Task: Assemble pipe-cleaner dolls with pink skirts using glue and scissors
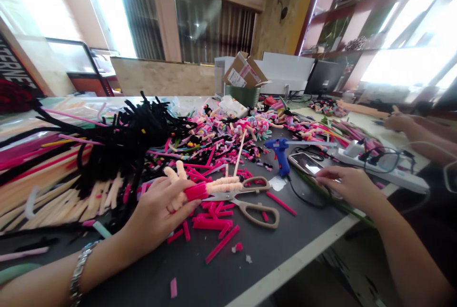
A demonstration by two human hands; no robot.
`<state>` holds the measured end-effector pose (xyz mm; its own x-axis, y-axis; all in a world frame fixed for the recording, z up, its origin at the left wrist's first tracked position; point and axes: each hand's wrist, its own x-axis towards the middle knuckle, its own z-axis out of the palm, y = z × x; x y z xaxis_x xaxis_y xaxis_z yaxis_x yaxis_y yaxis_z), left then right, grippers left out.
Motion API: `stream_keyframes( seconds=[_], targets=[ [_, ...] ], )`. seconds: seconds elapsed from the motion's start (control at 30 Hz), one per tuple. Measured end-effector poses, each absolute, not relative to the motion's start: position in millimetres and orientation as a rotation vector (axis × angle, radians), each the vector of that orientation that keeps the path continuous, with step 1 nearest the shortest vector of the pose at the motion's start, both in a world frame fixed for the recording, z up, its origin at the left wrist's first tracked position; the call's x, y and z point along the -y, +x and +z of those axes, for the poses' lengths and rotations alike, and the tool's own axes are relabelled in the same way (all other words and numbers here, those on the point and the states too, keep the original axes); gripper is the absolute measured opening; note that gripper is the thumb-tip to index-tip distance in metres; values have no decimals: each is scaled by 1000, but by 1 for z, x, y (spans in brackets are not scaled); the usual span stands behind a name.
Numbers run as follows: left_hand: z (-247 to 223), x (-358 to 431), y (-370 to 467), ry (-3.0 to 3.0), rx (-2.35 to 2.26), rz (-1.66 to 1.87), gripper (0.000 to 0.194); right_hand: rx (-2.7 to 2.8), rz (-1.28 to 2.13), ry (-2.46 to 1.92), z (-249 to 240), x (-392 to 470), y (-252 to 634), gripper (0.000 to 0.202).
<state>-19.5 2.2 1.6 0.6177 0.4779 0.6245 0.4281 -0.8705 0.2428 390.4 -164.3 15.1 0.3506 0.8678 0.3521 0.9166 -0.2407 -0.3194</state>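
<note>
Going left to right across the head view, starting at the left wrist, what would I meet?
A silver metal-link bracelet, the left hand, the fuzzy peach-and-pink bundle it holds, beige-handled metal scissors, a blue plastic glue gun, a dark-framed rectangular phone, the right hand, a long white power strip.

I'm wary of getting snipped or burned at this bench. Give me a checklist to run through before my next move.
1. Fuzzy peach-and-pink piece gripped in the left hand: ok.
2. Scissors clear of that hand: not ok; the blades reach in close to its fingers.
3. Right hand free: cannot tell; it's at the phone, contact unclear.
4. Glue stick in the blue glue gun: ok, one sticks out behind.
5. Glue gun cool: cannot tell.
6. Table clear around the scissors: not ok; pink pieces lie scattered.
</note>
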Motion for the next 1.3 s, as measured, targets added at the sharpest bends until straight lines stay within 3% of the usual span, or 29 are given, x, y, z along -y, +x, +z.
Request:
stream_keyframes(
  seconds=[0.2, 0.5, 0.73, 1.3],
  targets=[
    [-4, -4, -21, 2763, -759, 1086, 27, 1607, -242, -2141, 17, 166, 397, 44],
    [-7, -5, -21, 2761, -751, 1091, 29, 1556, -336, -2281, 4, 168, 426, 76],
    [-7, -5, -20, 2714, -828, 1096, 32, 1505, -412, -2352, -15, 166, 435, 69],
    [-5, -6, -20, 2780, -864, 1075, 37, 1522, -518, -2338, -3, 175, 429, 70]
  ],
)
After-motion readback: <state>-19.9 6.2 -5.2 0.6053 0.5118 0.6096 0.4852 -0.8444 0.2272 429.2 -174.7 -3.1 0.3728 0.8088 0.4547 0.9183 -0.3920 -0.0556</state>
